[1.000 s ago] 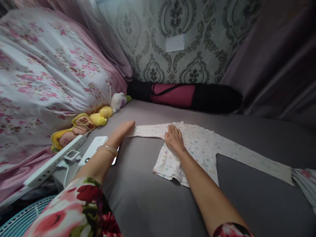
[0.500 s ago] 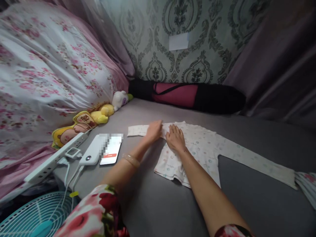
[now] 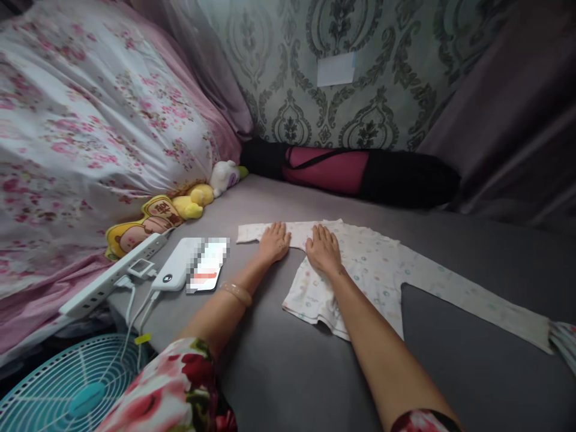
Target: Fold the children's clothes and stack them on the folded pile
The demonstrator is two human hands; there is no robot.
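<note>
A small white long-sleeved baby shirt [image 3: 373, 270] with a faint coloured print lies spread flat on the grey bed sheet [image 3: 292, 372]. My left hand [image 3: 273, 242] rests flat, fingers open, on the shirt's left sleeve. My right hand [image 3: 323, 250] lies flat and open on the shirt's body near the left shoulder. The two hands are side by side, a little apart. The right sleeve stretches out to the far right.
A phone [image 3: 207, 272] and a white power bank [image 3: 176, 272] lie left of my left hand, beside a white power strip [image 3: 114, 275]. Plush toys [image 3: 153, 219] sit against a floral quilt [image 3: 90, 132]. A teal fan [image 3: 67, 390] stands at lower left. A pink-and-black roll [image 3: 351, 171] lies by the wall.
My left hand slid from the sleeve's far left tip to the right along the sleeve, then settled flat beside the right hand. The right hand stayed put.
</note>
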